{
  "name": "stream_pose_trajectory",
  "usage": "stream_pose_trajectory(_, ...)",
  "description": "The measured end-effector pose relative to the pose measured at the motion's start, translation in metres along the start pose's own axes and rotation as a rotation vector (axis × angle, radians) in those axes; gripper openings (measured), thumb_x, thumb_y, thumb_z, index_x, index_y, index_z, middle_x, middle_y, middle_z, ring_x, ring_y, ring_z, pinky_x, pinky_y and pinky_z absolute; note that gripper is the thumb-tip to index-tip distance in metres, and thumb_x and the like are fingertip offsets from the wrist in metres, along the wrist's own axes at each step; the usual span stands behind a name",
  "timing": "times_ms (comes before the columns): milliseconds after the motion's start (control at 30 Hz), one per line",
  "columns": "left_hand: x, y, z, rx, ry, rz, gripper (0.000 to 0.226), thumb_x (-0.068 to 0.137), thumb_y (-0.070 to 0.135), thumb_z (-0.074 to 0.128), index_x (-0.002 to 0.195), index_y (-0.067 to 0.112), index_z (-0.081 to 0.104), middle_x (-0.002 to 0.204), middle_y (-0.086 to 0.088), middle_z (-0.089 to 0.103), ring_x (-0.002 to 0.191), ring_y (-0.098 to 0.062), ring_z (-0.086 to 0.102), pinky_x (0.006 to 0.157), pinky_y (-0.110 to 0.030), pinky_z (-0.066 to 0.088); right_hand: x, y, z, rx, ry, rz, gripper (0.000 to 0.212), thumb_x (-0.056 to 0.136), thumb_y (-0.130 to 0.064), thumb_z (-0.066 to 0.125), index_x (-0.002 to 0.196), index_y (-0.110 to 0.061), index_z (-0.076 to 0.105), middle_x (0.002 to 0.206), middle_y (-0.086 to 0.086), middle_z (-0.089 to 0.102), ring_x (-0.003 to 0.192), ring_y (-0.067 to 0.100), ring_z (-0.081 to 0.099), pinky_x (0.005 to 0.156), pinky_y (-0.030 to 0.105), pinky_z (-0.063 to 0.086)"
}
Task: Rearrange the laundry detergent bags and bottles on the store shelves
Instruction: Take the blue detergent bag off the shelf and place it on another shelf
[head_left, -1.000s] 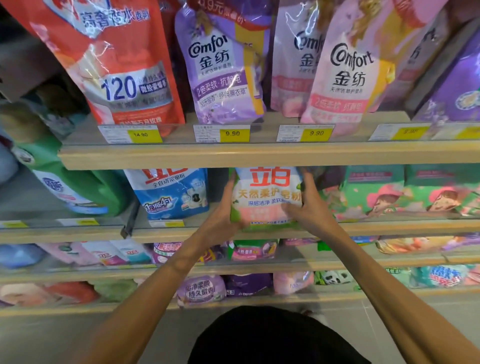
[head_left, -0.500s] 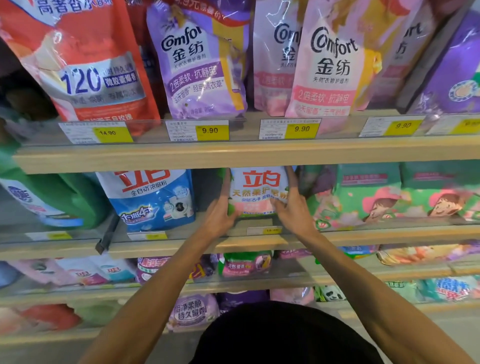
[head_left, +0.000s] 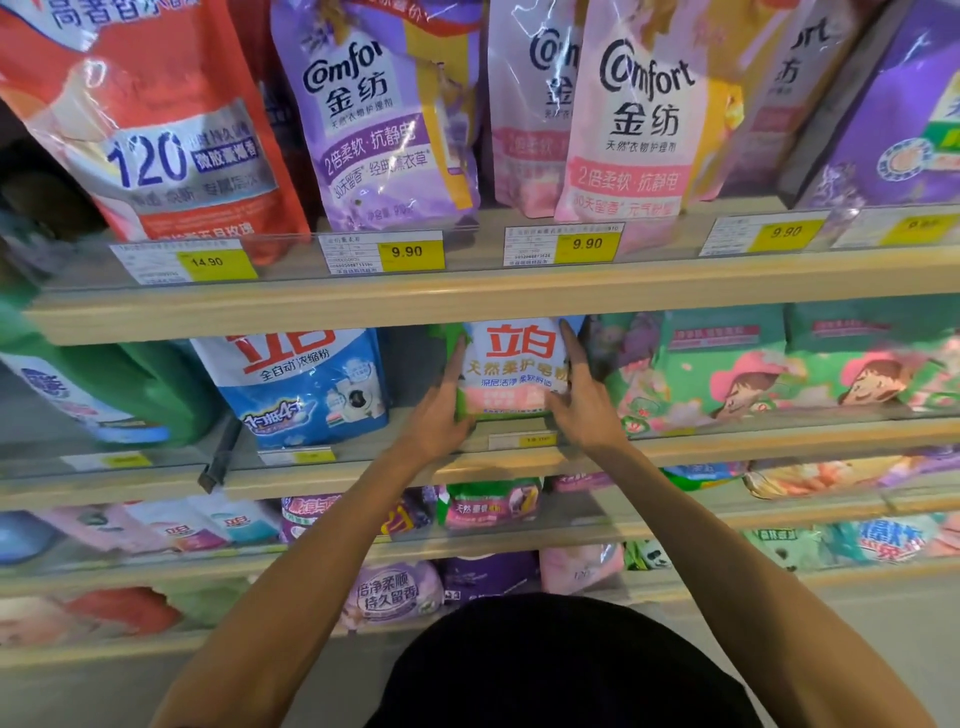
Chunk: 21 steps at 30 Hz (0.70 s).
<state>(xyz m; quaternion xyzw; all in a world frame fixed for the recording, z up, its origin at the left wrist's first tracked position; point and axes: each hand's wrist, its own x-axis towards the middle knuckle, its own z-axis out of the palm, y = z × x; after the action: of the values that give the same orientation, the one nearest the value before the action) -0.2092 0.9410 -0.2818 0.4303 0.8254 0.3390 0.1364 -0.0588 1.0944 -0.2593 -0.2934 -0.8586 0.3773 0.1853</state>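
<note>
Head view, store shelving. I see both bare hands raised to the second shelf, each laid against one side of a green and white detergent bag that stands upright on that shelf, its base just behind the price strip. The left hand lies flat along the bag's left edge with fingers pointing up; the right hand presses the bag's right edge, index finger extended upward along it and the other fingertips on the lower front. Together the two hands clasp the bag between them; neither hand wraps fully around it. To the bag's left, across a bare gap, stands a blue and white detergent bag; to its right, just beside it, stand green bags with cartoon figures. On the shelf above stand a red bag, a purple Comfort pouch and a pink Comfort pouch, with yellow price tags marked 9.90 below them. Lower shelves hold further pouches, blurred. A dark garment fills the lower centre
</note>
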Motion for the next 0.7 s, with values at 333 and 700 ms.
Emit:
stream_pose_trajectory(333, -0.026, 0.030, -0.035, 0.173, -0.129, -0.161, 0.086, 0.091, 0.016, 0.062, 0.159, 0.031, 0.013, 0.147, -0.010, 0.046, 0.129, -0.031, 0.051, 0.099, -0.042, 0.046, -0.017, -0.031, -0.021, -0.148, -0.194, 0.129, 0.102, 0.082, -0.015, 0.059, 0.155, -0.039, -0.009, 0.132, 0.001, 0.054, 0.102, 0.025, 0.060, 0.089, 0.044, 0.053)
stream_pose_trajectory(700, -0.073, 0.071, -0.082, 0.790, -0.221, 0.054, 0.050, 0.098, 0.036, 0.050, 0.144, 0.020, 0.040, 0.146, -0.012, 0.041, 0.130, -0.036, 0.043, 0.102, -0.050, 0.044, -0.083, -0.099, -0.049, -0.846, -0.420, 0.127, 0.066, 0.094, -0.045, 0.060, 0.150, -0.023, 0.033, 0.158, 0.015, 0.025, 0.144, 0.035, 0.029, 0.113, 0.050, 0.031)
